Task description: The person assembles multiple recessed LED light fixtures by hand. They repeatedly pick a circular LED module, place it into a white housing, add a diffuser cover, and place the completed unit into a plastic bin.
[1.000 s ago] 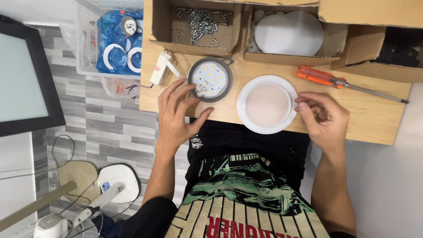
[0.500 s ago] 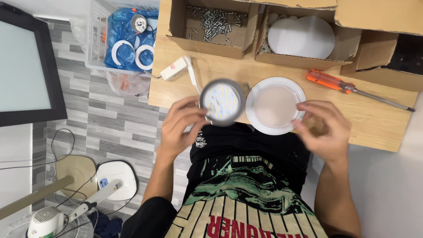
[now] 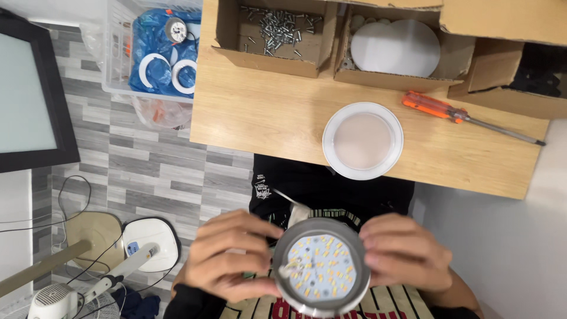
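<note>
Single view, head-mounted, looking steeply down over the wearer's own chest and lap. Both hands sit close to the lens at bottom centre: left hand (image 3: 236, 257) and right hand (image 3: 407, 254) on either side of a round LED lamp module (image 3: 322, 269), which fills much of the lower frame. Wooden tabletop (image 3: 266, 118) lies further off in the upper half, its far edge towards the top; cardboard boxes (image 3: 271, 35) are cropped by the upper border. Grey tiled floor (image 3: 136, 171) visible at left, well below table level. No second view, so no overlap to record
</note>
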